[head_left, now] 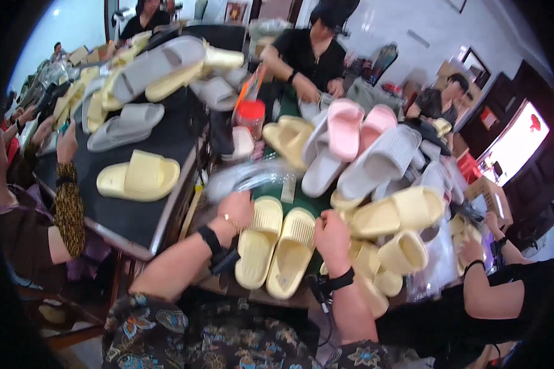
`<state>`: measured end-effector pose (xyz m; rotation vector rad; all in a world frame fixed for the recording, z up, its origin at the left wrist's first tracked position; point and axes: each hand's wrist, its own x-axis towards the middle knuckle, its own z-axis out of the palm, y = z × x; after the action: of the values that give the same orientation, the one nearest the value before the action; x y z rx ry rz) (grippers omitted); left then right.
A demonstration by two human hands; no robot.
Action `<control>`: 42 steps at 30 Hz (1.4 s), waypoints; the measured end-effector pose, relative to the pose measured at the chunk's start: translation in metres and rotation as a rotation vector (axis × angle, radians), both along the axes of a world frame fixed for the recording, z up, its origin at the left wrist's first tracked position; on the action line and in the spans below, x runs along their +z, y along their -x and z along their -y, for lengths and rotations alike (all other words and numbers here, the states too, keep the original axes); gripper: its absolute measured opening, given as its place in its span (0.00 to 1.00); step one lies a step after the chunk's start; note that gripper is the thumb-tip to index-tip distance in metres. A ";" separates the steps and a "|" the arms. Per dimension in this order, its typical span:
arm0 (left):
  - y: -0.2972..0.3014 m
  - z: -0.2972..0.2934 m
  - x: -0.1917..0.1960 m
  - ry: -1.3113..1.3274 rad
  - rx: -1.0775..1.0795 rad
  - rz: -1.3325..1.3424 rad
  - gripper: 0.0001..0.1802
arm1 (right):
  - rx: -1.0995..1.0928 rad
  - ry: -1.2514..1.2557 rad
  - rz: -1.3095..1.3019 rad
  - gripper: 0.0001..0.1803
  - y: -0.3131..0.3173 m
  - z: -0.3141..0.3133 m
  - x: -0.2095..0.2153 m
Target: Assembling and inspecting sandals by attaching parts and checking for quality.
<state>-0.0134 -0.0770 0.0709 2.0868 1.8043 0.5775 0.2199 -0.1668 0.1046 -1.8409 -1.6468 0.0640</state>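
A pair of pale yellow slide sandals (276,246) lies side by side, soles up, on the table edge in front of me. My left hand (236,210) is closed on a clear plastic bag (247,177) that blurs above the left sandal. My right hand (330,234) rests with curled fingers at the right edge of the right sandal, touching the yellow slides heaped beside it. Whether it grips one I cannot tell. Both wrists wear black bands.
A heap of pink, white and yellow slides (375,166) fills the right of the table. A black table (160,215) at left carries grey and yellow slides. An orange-lidded jar (250,117) stands behind. People sit opposite (308,55), at left (61,203) and right (492,289).
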 end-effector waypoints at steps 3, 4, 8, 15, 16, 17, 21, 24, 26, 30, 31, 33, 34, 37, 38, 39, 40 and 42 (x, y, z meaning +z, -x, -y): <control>-0.013 -0.009 -0.014 0.116 0.059 -0.056 0.14 | -0.091 0.150 0.116 0.16 -0.021 -0.040 -0.028; -0.017 -0.011 -0.018 0.142 0.070 -0.032 0.15 | -0.096 0.180 0.131 0.18 -0.029 -0.048 -0.045; -0.014 -0.011 -0.024 0.087 0.082 0.030 0.11 | -0.096 0.300 0.190 0.11 -0.024 -0.055 -0.059; -0.024 -0.006 -0.018 -0.065 0.078 0.056 0.07 | -0.050 0.302 0.177 0.09 -0.020 -0.052 -0.057; -0.021 -0.004 -0.020 -0.046 0.082 0.052 0.07 | -0.017 0.301 0.187 0.09 -0.017 -0.050 -0.060; -0.023 -0.004 -0.019 -0.065 0.085 0.058 0.07 | -0.043 0.275 0.192 0.08 -0.016 -0.050 -0.062; -0.026 0.002 -0.018 -0.088 0.068 0.065 0.09 | 0.018 0.286 0.151 0.08 -0.018 -0.045 -0.055; -0.021 -0.003 -0.028 -0.138 0.060 0.088 0.11 | 0.005 0.142 0.103 0.07 -0.017 -0.055 -0.062; -0.021 -0.005 -0.029 -0.200 0.083 0.106 0.11 | -0.027 0.145 0.061 0.07 -0.017 -0.054 -0.047; -0.020 -0.006 -0.016 -0.018 0.084 0.126 0.14 | -0.065 0.207 0.014 0.12 -0.026 -0.061 -0.044; -0.020 -0.007 -0.016 -0.023 0.085 0.120 0.14 | -0.047 0.229 -0.004 0.14 -0.028 -0.060 -0.042; -0.017 -0.008 -0.020 -0.027 0.098 0.124 0.14 | -0.020 0.298 -0.022 0.18 -0.025 -0.061 -0.037; -0.016 -0.010 -0.021 -0.022 0.098 0.123 0.14 | -0.021 0.303 -0.022 0.18 -0.024 -0.061 -0.032; -0.019 -0.009 -0.021 -0.039 0.085 0.133 0.13 | -0.010 0.351 -0.040 0.19 -0.025 -0.057 -0.026; -0.020 -0.009 -0.022 -0.035 0.083 0.135 0.13 | 0.031 0.323 -0.078 0.19 -0.026 -0.057 -0.025; -0.021 -0.010 -0.022 -0.035 0.083 0.137 0.13 | 0.071 0.292 -0.114 0.18 -0.028 -0.056 -0.021; -0.023 -0.011 -0.020 -0.039 0.083 0.142 0.13 | 0.067 0.288 -0.110 0.18 -0.032 -0.053 -0.015; -0.021 -0.009 -0.019 -0.046 0.090 0.151 0.13 | 0.382 0.433 -0.263 0.17 -0.035 -0.049 0.007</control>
<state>0.0076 -0.0677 0.0523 1.9414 1.8218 0.7856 0.2554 -0.1177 0.1115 -1.6888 -1.8679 0.8481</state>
